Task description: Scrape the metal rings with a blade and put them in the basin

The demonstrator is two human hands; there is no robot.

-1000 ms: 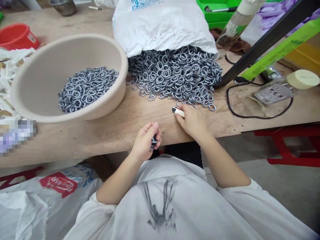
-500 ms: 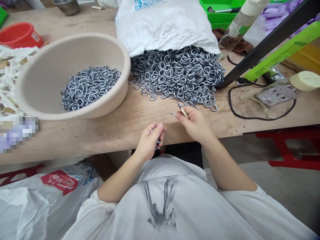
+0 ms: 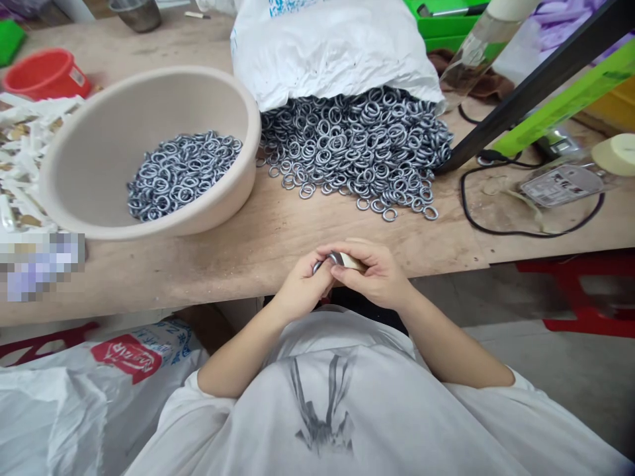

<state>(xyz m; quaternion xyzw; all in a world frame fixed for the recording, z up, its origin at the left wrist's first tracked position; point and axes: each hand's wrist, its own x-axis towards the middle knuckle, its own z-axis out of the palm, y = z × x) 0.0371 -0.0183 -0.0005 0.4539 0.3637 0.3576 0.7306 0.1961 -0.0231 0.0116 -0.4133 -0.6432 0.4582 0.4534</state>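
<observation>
Fingers touching, a person's bare hands are meeting close in front of the torso [image 3: 322,390]. The left hand [image 3: 307,283] is curling inward, its thumb angling toward its partner. The right hand [image 3: 380,272] is pinching between thumb and forefinger. The left forearm [image 3: 248,350] and right forearm [image 3: 439,337] are slanting symmetrically inward, converging at the midline.

A workshop — grey rings [image 3: 357,149] heaped on a worn wooden bench [image 3: 213,268], a green bin [image 3: 444,28] behind.

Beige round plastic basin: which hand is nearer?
Left. The left hand is in front and to the right of the basin, not touching it; the right hand is farther right.
</observation>
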